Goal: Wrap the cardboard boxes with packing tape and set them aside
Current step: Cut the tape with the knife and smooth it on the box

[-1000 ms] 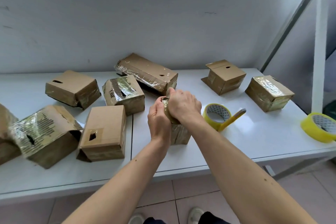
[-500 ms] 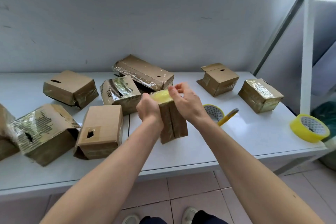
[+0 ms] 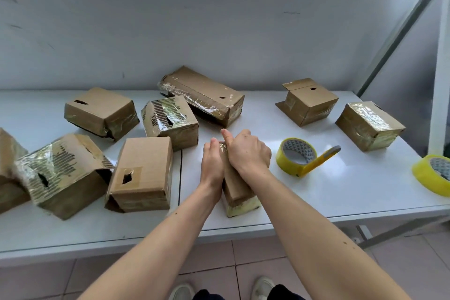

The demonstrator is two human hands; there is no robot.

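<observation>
Box (image 3: 237,189) stands between taped boxes (image 3: 142,173) and tape roll (image 3: 295,156).

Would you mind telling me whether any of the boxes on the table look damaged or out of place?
Yes. The box at the left front is crumpled, with its side gaping open under loose, wrinkled tape. The small back-right box has a flap standing up, unsealed. The long box lies tilted, propped on something dark.

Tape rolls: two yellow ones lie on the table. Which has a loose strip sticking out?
The tape roll nearest the right hand; a strip juts from it. The roll at the table's right edge shows none.
</observation>
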